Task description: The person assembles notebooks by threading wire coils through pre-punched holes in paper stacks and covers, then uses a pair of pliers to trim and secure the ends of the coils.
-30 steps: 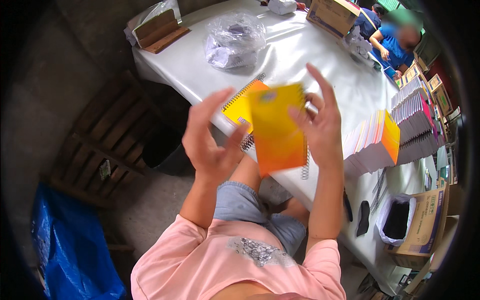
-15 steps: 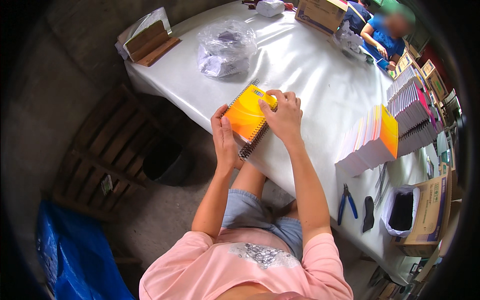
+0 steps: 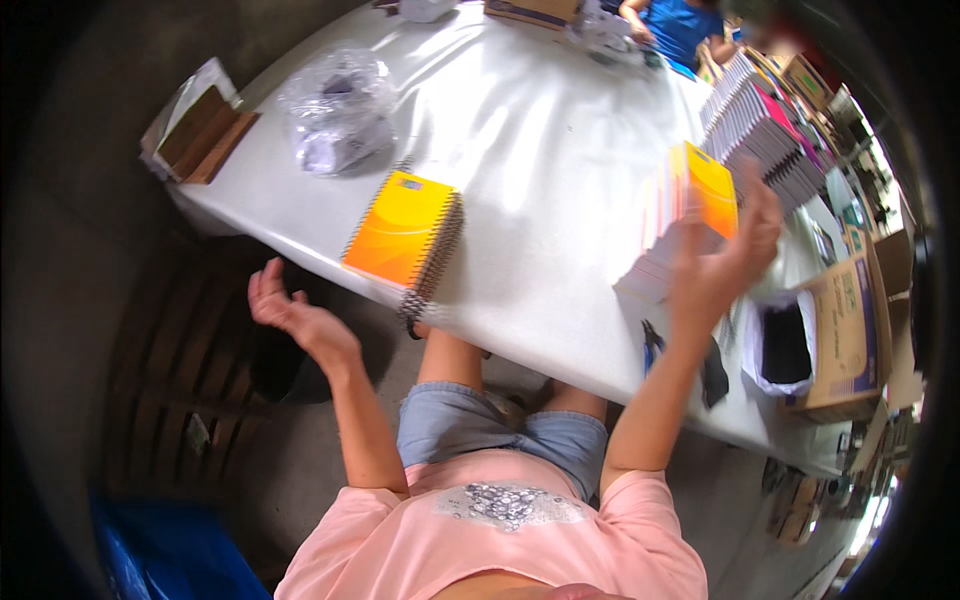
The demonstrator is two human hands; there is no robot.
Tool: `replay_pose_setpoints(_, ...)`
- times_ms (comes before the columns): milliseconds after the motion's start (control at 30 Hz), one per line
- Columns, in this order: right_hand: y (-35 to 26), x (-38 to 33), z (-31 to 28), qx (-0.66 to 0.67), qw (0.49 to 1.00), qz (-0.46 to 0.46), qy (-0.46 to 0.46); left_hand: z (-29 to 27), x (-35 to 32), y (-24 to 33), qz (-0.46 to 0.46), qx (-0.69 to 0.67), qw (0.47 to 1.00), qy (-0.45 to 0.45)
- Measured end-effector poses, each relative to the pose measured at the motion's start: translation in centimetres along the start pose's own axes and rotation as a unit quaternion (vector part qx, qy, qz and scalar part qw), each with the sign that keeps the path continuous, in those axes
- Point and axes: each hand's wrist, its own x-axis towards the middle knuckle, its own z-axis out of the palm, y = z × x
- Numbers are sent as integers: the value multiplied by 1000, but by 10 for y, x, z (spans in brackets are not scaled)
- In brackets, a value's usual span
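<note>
Spiral notebooks with yellow and orange covers (image 3: 400, 235) lie stacked near the front edge of the white-covered table, with neither hand on them. My left hand (image 3: 305, 318) is left of the pile, off the table edge, with its fingers apart and nothing in it. Over the right side of the table, my right hand (image 3: 728, 250) is blurred by motion, its thumb apart from its fingers. It is in front of an upright row of yellow-orange covers and pages (image 3: 712, 190), and nothing shows in its grasp. Whether it touches the row I cannot tell.
Blue-handled pliers (image 3: 650, 347) and a black object (image 3: 714, 375) lie near a white-lined container (image 3: 808, 340) and a cardboard box (image 3: 850, 330). Clear plastic wrap (image 3: 345, 105) is at the back left. More notebooks (image 3: 755, 125) and a person in blue (image 3: 680, 30) are farther right.
Both hands have let go of the notebook, which now rests on the pile. My left hand moved left off the table; my right hand moved right to the row. The view has shifted.
</note>
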Motion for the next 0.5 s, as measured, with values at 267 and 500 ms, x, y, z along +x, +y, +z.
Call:
replay_pose_setpoints(267, 143, 8, -12, 300, 843, 361, -264, 38, -48, 86, 280, -145, 945, -87)
replay_pose_setpoints(500, 96, 8, -57, 346, 897, 260, -86, 56, -99, 119, 378, -137, 857, -321)
